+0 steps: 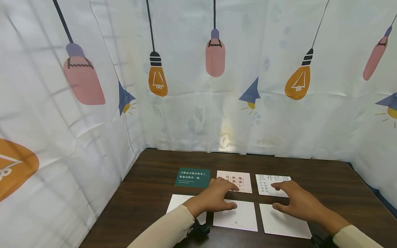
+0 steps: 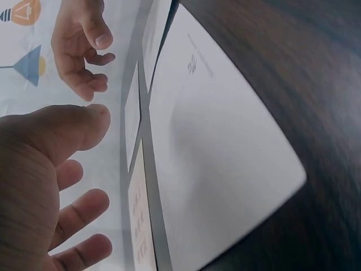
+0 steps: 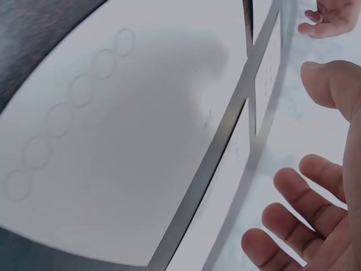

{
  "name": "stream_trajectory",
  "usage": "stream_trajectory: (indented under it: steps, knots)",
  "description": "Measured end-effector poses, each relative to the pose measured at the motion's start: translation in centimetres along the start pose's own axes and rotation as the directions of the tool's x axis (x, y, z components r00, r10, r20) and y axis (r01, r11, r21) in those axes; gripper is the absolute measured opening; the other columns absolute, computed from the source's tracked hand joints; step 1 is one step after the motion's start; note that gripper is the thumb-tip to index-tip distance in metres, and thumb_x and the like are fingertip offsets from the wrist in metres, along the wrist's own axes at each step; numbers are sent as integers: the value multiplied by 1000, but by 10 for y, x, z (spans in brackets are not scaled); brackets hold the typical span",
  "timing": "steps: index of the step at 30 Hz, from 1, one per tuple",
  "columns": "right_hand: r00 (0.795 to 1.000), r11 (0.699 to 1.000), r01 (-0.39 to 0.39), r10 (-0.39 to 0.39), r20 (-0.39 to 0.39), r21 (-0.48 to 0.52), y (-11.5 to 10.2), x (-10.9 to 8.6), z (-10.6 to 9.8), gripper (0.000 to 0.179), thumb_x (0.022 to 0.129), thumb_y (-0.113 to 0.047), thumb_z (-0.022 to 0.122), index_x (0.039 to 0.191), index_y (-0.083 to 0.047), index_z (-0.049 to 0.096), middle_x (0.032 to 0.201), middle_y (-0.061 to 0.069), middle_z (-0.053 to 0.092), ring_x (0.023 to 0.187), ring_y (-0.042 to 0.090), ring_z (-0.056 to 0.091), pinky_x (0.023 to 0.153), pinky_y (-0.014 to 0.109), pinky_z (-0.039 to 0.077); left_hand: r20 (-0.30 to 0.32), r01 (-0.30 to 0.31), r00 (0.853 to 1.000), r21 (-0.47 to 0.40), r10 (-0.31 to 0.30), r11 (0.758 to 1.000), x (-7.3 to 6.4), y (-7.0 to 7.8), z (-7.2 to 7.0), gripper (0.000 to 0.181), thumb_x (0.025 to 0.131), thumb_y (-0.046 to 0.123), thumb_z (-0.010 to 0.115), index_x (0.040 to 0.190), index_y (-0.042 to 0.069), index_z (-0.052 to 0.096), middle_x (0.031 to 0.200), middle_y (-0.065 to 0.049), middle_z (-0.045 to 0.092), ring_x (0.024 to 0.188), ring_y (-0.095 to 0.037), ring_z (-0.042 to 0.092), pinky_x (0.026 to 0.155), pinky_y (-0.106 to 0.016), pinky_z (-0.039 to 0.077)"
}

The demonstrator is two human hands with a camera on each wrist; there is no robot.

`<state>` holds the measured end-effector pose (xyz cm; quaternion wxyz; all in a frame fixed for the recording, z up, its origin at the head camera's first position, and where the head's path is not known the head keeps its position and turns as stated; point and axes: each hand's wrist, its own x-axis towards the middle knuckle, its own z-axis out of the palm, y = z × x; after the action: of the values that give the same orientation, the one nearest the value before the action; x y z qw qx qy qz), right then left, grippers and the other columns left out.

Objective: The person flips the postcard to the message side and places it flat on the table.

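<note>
Postcards lie flat on the table in two rows of three. My left hand point(image 1: 214, 197) hovers over the front middle white card point(image 1: 240, 218), fingers spread and holding nothing; that card bears a small printed mark. Above the front right white card point(image 1: 288, 225) is my right hand point(image 1: 302, 203), also with loose, parted fingers and nothing in them. A row of faint circles marks this card point(image 3: 124, 147) in the right wrist view. At the back are a green card point(image 1: 190, 177), a pale card with red characters point(image 1: 243, 177) and a white card with grey-blue characters point(image 1: 265, 189). My left forearm partly covers the front left white card point(image 1: 180, 200).
The dark wooden table point(image 1: 139, 206) ends at a white curtain point(image 1: 192, 120) printed with lamps and bulbs, which hangs behind it and along the left side. A black strap device point(image 1: 200, 229) sits at my left wrist.
</note>
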<state>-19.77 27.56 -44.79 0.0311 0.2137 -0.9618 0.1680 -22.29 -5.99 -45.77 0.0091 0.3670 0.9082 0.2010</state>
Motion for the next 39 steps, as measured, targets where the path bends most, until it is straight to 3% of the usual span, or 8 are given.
stream_trajectory:
  steps: [7, 12, 20, 31, 39]
  knots:
    - [1000, 1000, 7, -8, 4, 3, -5, 11, 3, 67, 83, -52, 82, 134, -13, 64, 127, 6, 62, 123, 34, 57, 89, 56, 52, 5, 35, 999, -12, -35, 999, -5, -9, -4, 50, 89, 43, 78, 133, 23, 67, 128, 13, 62, 123, -15, 48, 98, -43, 33]
    - [1000, 1000, 20, -20, -2, 5, -9, 18, 6, 66, 83, -50, 82, 135, -12, 64, 128, 7, 62, 122, 34, 57, 87, 54, 53, 12, 52, 999, -12, -52, 999, -8, -15, -5, 50, 88, 44, 79, 131, 23, 67, 127, 12, 62, 119, -14, 48, 95, -41, 33]
    - [999, 998, 43, -43, -2, 42, -16, 29, 13, 68, 84, -47, 83, 137, -11, 63, 128, 3, 62, 121, 30, 58, 90, 53, 52, 24, 85, 996, -13, -85, 996, -16, -25, -13, 50, 91, 42, 76, 135, 23, 65, 135, 8, 59, 129, -20, 45, 102, -48, 33]
    - [999, 998, 54, -54, 9, 23, -25, 41, 18, 70, 84, -51, 82, 139, -13, 62, 132, 7, 61, 121, 32, 56, 89, 52, 52, 7, 107, 994, 13, -107, 994, -22, -40, -19, 49, 92, 39, 76, 136, 21, 65, 133, 6, 61, 130, -22, 47, 105, -55, 34]
    - [999, 998, 47, -48, 20, 42, -33, 49, 23, 69, 84, -47, 83, 138, -11, 62, 136, 10, 59, 125, 33, 54, 92, 53, 51, -1, 119, 993, -8, -119, 993, -30, -48, -23, 48, 92, 36, 76, 135, 18, 65, 128, 6, 62, 129, -23, 48, 104, -54, 35]
